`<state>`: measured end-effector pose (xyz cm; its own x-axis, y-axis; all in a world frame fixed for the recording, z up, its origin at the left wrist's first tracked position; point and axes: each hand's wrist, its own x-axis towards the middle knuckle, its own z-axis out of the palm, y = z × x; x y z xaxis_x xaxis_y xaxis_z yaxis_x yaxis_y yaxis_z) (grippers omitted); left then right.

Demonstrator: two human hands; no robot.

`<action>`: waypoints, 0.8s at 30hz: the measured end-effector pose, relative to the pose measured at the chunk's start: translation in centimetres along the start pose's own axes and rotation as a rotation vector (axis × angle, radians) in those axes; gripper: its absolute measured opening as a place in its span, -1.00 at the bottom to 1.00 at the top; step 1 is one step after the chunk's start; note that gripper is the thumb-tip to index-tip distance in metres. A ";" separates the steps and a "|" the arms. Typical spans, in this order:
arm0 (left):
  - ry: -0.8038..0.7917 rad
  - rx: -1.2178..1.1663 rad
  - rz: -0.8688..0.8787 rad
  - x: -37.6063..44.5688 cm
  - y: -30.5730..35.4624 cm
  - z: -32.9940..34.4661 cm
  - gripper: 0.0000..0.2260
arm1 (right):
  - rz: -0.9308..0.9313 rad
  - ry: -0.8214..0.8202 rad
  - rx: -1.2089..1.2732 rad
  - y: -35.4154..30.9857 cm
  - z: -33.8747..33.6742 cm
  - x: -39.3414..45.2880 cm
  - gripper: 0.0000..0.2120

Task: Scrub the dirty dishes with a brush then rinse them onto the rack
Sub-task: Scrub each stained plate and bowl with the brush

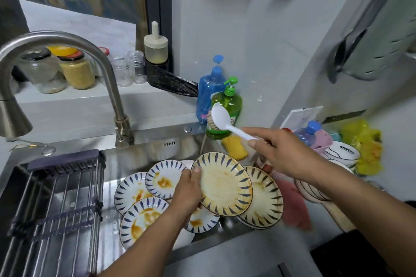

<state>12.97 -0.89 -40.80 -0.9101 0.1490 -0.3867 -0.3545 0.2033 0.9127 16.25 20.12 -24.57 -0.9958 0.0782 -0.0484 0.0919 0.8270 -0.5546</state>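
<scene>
Brush (221,119) in R hand (283,153), plate (225,184) L.

Two bare, sleeveless forearms

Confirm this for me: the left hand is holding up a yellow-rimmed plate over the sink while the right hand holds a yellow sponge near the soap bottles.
One detail is wrong. The right hand holds a white dish brush, not a sponge; the yellow sponge lies on the sink edge. The head view shows this. The left hand does hold the yellow-rimmed plate over the sink.
</scene>
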 end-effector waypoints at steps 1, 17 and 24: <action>-0.006 0.007 0.009 0.3 -0.3 0.7 -0.64 | 0.009 0.000 0.023 0.0 -0.2 -0.1 -0.68; -0.132 0.083 0.058 1.9 -1.7 7.3 -0.74 | 0.097 -0.061 0.031 3.6 0.1 -1.8 -0.65; -0.131 0.129 0.129 2.3 -2.6 8.1 -0.77 | 0.099 -0.070 0.013 4.6 0.6 -1.9 -0.66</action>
<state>13.50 6.75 -45.10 -0.9077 0.3043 -0.2890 -0.1987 0.2949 0.9346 18.56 23.42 -27.52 -0.9797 0.1192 -0.1611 0.1898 0.8101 -0.5547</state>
